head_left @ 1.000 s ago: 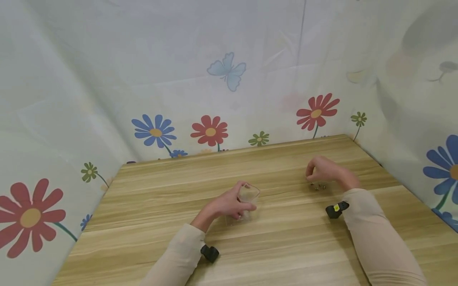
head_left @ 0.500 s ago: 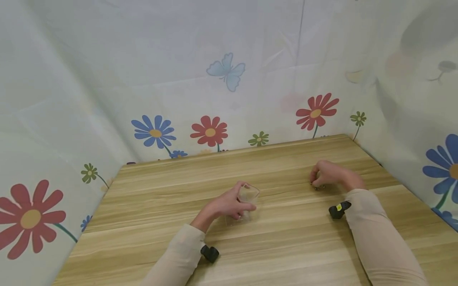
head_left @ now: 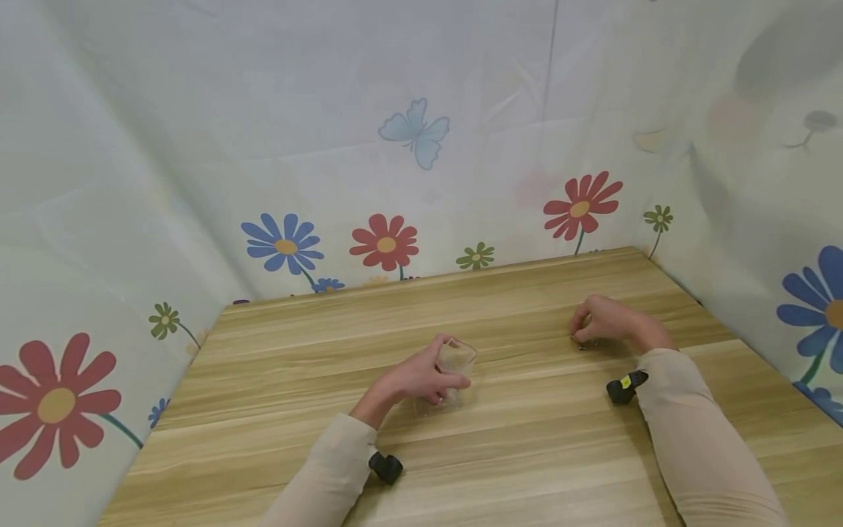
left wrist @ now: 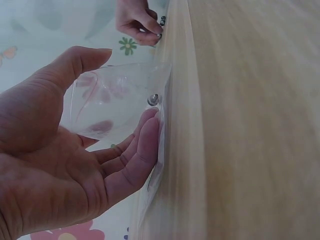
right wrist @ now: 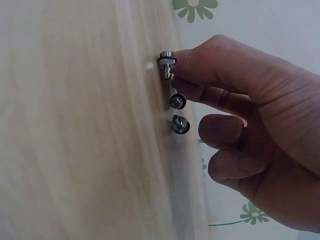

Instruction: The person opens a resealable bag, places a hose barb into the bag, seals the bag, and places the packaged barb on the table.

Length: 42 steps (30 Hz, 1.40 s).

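Note:
My left hand [head_left: 424, 375] holds a clear plastic zip bag [left wrist: 112, 92] near the middle of the table, thumb along one side and fingers under the other, its mouth spread. Inside the bag lies a small shiny metal piece [left wrist: 153, 99]. At the far right, my right hand [head_left: 609, 322] is down at the tabletop, thumb and forefinger pinching a small metal fitting [right wrist: 167, 64] with a black ring and a ridged stem. Two like fittings, one [right wrist: 177, 101] close under the fingertips and another [right wrist: 180, 124] farther along, lie on the wood. The other fingers are curled.
The wood-grain table [head_left: 316, 337] reaches back to a white curtain [head_left: 316, 132] printed with flowers and a butterfly. More curtain hangs along the left and right sides. A black wrist camera [head_left: 386, 467] sits below the left hand, another [head_left: 626, 386] below the right.
My right hand has come down and slightly right onto the small fittings, fingertips closing around one. The left hand and bag have stayed in place.

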Motion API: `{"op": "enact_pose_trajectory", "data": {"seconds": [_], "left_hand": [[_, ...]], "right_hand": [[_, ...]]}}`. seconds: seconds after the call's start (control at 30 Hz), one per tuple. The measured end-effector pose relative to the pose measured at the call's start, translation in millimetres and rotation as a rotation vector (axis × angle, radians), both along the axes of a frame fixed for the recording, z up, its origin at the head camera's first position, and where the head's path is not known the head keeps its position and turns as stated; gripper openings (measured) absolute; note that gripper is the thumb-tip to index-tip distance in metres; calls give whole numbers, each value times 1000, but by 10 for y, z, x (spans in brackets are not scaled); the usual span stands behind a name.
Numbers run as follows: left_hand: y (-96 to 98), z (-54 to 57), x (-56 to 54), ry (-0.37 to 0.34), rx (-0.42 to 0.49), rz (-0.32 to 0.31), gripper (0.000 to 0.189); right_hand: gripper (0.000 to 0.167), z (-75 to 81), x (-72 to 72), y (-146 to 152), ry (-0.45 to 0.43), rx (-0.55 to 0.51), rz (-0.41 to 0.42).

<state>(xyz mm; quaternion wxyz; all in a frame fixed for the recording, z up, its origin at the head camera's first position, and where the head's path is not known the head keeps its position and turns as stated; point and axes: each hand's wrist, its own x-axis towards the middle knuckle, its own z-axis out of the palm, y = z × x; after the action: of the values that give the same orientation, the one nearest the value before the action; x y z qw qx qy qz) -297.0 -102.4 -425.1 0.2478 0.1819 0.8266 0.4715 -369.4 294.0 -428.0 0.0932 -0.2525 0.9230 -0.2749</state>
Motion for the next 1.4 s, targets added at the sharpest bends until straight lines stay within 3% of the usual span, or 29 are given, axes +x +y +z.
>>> {"op": "enact_pose_trajectory", "data": {"seconds": [0.2, 0.33, 0.5, 0.67, 1.03, 1.4], "left_hand": [[0, 3, -2, -3, 4, -4, 70], [-3, 19, 6, 3, -2, -10, 70], [-3, 28, 3, 11, -8, -11, 70], [5, 36, 13, 7, -2, -10, 71], [6, 26, 12, 0, -15, -1, 72], [7, 11, 4, 2, -23, 3, 72]], "right_hand": [[6, 44, 30, -39, -14, -18, -25], [5, 197, 92, -191, 52, -42, -15], [1, 441, 189, -441, 172, -121, 70], [12, 559, 276, -665, 215, -189, 131], [9, 470, 325, -1145, 310, -365, 255], [11, 318, 335, -1425, 246, -433, 302]]}}
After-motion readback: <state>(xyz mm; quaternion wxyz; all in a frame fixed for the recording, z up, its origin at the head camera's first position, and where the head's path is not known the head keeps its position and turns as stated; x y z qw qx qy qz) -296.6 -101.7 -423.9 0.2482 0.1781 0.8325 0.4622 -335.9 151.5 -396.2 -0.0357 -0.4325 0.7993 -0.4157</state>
